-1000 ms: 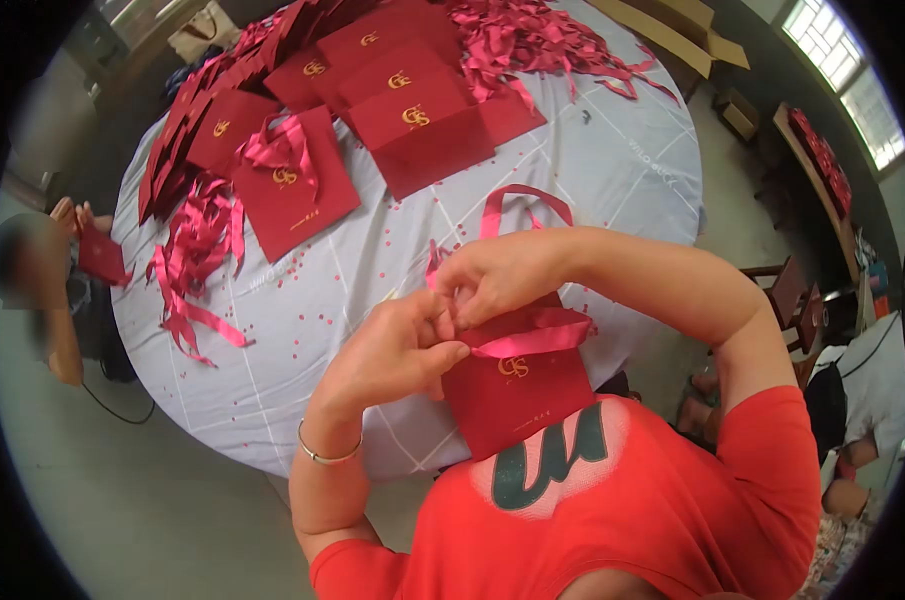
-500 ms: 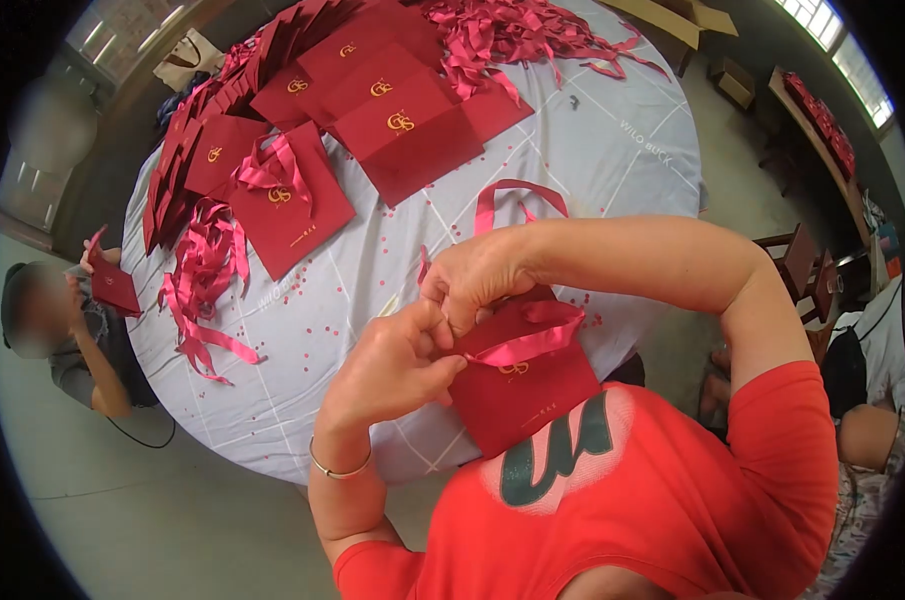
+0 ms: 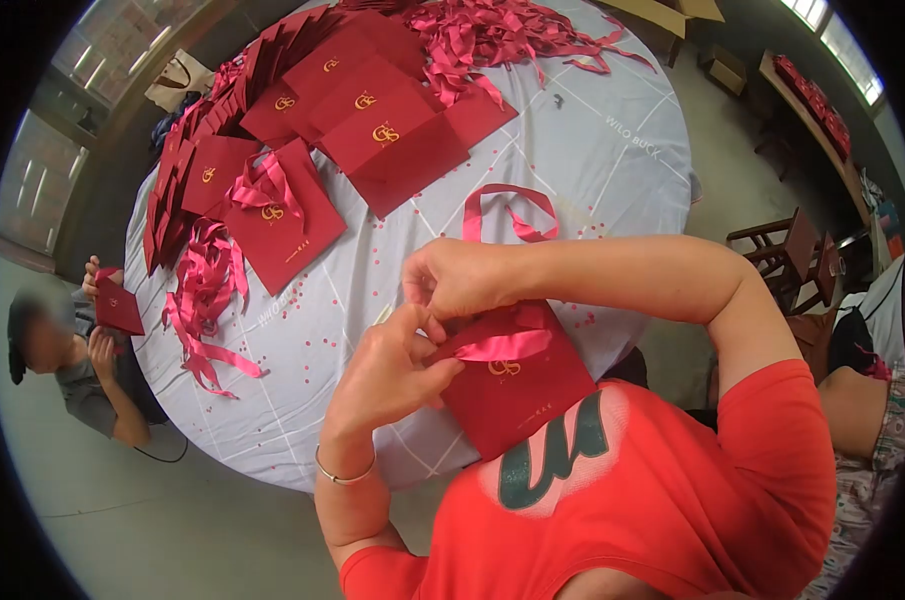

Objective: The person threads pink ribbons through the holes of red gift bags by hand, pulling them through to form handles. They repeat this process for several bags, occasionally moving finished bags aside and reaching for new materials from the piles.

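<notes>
A dark red paper gift bag with gold lettering lies at the table's near edge, against my shirt. Its pink ribbon handle loops across the front. At the bag's upper left corner, my left hand, with a bangle on its wrist, is closed, thumb and fingers pinching near the ribbon's end. Just above it, my right hand reaches over the bag's top edge with curled fingers pressed together. What those right fingertips hold is hidden. A loose pink ribbon lies on the cloth beyond my right hand.
Red bags are stacked across the round table's far left, with a ribbon pile behind and another ribbon heap at left. Small red dots are scattered on the white tablecloth. A person at left holds a red bag.
My right hand has shifted left and its fingers have drawn slightly up from the bag's edge. The ribbon handle lies lower and flatter. The person at left has lowered a hand under their bag.
</notes>
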`<state>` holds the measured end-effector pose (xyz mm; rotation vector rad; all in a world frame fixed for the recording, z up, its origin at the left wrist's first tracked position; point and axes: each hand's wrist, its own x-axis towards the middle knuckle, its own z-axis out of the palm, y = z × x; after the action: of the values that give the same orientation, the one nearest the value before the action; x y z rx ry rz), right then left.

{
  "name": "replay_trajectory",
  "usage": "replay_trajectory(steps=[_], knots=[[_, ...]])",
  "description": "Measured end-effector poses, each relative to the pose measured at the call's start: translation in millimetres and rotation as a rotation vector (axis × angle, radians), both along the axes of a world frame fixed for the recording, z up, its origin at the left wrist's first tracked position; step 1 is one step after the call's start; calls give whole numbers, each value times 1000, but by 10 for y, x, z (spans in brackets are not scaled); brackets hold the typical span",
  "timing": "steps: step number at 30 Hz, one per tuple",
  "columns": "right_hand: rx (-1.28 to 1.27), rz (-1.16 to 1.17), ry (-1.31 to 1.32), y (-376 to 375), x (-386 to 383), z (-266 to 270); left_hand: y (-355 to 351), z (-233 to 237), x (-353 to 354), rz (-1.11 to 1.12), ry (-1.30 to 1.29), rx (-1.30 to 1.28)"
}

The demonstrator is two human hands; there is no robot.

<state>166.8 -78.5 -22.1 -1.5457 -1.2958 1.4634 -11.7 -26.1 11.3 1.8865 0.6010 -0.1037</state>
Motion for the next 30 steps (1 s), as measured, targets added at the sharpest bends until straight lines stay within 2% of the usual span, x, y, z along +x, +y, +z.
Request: replay_trajectory(steps=[3,5,6,8,14,16,18,19,22,23,25,28,30], knots=[[99,-39,-79,27,10,15,3,-17,8,-39,-19,-35],[98,-162,-142,88,62,50,-6,-10,-22,-57,-38,-46],[398,-218,-289,218,110,-203,-12,-10,-31,-72,-59,-60],[496,-343,-295,367,209,-243,-24,-10,-20,-67,-40,-46],[524,-277,-334,277,219,-264,-12,-40,-32,0,-37,-79],[684,-333,-463,186,288,-217,18,-43,-46,68,-58,-89],[644,-360,-507,17,353,-101,70,-8,-58,41,-60,118],[640,-370,-500,-91,378,-43,86,-19,-72,51,-62,118],[502,-349,-469,-452,410,46,150,-110,-104,225,-90,364],[455,-324,-475,-555,422,42,181,-143,-103,233,-91,364],[351,-289,-551,-731,403,41,247,-209,-89,177,112,405],[346,-268,-410,-849,305,12,177,-261,5,136,162,342],[350,-248,-410,-858,252,20,156,-301,54,139,140,350]])
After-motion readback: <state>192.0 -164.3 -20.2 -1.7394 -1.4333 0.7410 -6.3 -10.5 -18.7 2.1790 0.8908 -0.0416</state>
